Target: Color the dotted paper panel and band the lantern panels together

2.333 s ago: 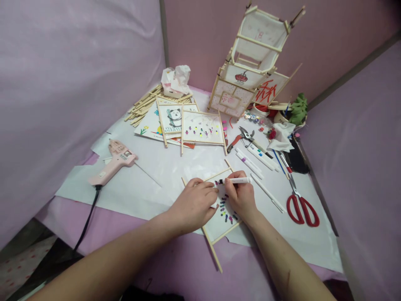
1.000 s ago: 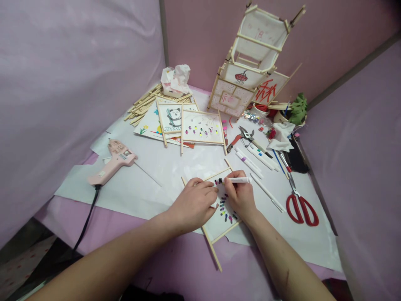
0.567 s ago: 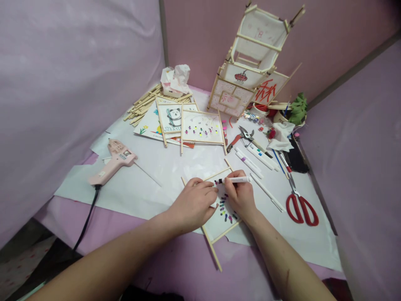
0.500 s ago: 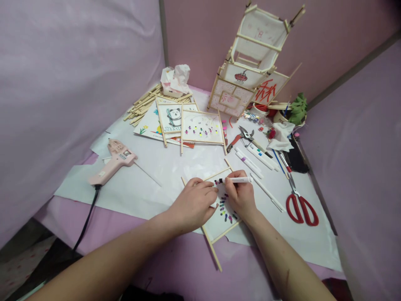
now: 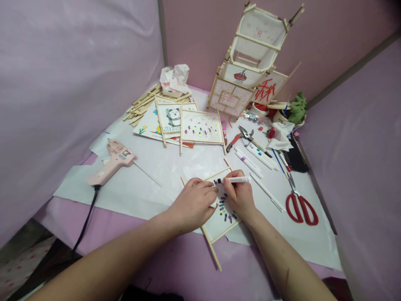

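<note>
My right hand grips a white marker with a black collar, its tip on the panel near the upper edge. Beneath both hands lies a white panel in a wooden-stick frame. An arc of small purple, green, yellow and dark marks runs across it. My left hand rests on the panel's left part, fingers curled, its fingertips just left of the marker tip. Between its thumb and fingers shows the end of a small white piece, perhaps a marker cap; the rest is hidden.
A pink glue gun lies left. Behind are framed drawings, wooden sticks and a tall stick-framed lantern. Rightward lie pruning shears, white markers, a thin white pen and red-handled scissors.
The marker in my right hand has shifted very slightly left, staying near the same upper spot of the panel. My left hand has barely moved.
</note>
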{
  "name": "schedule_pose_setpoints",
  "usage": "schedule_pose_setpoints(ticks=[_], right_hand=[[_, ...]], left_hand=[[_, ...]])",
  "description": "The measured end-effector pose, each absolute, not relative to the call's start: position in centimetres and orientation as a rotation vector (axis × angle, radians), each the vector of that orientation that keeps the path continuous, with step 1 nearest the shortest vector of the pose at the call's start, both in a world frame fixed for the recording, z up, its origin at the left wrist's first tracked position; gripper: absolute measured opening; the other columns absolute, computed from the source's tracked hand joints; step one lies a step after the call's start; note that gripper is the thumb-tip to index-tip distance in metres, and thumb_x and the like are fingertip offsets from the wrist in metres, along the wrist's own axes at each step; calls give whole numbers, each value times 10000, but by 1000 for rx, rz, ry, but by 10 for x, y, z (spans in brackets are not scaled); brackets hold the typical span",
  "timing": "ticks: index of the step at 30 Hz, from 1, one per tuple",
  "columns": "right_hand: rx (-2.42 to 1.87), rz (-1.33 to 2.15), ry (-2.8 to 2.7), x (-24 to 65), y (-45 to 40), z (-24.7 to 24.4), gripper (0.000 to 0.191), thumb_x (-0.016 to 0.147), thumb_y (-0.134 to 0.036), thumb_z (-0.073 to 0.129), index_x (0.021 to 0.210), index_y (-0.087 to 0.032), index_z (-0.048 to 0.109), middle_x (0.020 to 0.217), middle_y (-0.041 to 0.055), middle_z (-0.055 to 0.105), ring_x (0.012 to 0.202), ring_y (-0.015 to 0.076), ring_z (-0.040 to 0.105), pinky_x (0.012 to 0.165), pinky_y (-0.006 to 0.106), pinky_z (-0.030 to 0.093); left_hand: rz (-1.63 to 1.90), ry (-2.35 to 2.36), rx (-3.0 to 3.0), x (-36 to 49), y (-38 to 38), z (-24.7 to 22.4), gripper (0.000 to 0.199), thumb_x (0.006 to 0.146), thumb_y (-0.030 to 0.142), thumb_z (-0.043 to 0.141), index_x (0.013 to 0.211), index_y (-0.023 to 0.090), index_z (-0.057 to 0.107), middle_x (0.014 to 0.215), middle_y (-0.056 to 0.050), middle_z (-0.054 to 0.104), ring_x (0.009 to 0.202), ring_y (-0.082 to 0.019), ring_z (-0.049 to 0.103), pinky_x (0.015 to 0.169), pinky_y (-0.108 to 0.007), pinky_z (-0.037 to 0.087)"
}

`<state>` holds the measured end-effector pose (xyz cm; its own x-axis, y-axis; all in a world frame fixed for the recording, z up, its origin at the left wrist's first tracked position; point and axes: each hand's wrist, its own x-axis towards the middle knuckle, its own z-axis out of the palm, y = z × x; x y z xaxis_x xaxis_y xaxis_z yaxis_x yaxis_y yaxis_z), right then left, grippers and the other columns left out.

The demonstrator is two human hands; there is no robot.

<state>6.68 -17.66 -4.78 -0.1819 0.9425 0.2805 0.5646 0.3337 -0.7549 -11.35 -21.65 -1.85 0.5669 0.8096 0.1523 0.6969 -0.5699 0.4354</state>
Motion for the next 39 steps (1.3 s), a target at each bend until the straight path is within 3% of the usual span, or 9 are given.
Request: schedule_pose_setpoints(ticks=[11, 39], right_hand=[[-1339, 593, -1830, 68, -177, -47, 128, 900, -319, 504, 832, -211, 499, 756, -9, 542, 590, 125, 508, 549, 251, 401], [-1333, 602, -1873, 67, -176, -48, 128, 908, -322, 509, 841, -214, 491, 741, -21, 540, 579, 119, 504, 539, 249, 383]], left_hand=[[578, 1227, 2479, -113, -219, -24, 63, 873, 201, 531, 864, 170, 586, 1153, -12, 668, 1221, -190, 497, 1000, -383, 296], [482, 1245, 2474, -112, -218, -21, 109, 880, 235, 532, 832, 167, 602, 1130, -30, 681, 1204, -204, 505, 993, -399, 302]])
